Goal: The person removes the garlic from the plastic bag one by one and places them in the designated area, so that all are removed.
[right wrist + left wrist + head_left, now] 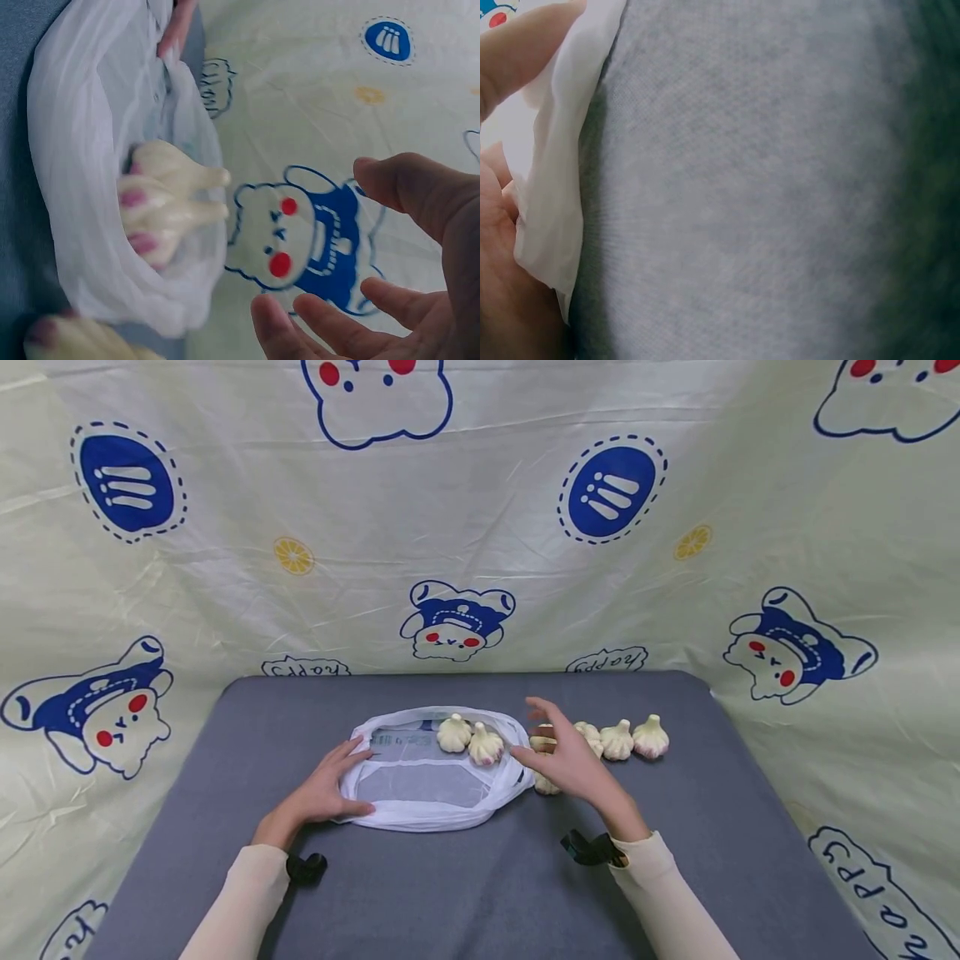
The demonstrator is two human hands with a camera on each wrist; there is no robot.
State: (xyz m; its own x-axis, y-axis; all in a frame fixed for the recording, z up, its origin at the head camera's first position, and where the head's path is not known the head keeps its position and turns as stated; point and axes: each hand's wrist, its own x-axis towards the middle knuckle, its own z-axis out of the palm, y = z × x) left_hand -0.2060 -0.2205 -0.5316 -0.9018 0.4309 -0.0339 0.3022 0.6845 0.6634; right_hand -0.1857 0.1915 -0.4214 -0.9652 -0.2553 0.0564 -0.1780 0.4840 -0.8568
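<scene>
A white plastic bag (442, 817) lies on the table with its mouth spread wide. Two garlic bulbs (486, 747) sit inside it, toward the back right. My left hand (322, 789) holds the bag's left end, thumb over the front rim and fingers at the back. In the left wrist view, white plastic (555, 172) runs between thumb and fingers. My right hand (570, 764) is raised over the bag's right end with fingers spread and nothing in them. Beneath and beside it are several more garlic bulbs (617, 741), some partly hidden by the hand.
The grey table (442, 893) extends around the bag. Farthest right in the row stands a garlic bulb (651, 737) with a purplish base. A pale printed curtain (360, 618) hangs right behind the table's back edge. Each wrist wears a black camera (307, 869).
</scene>
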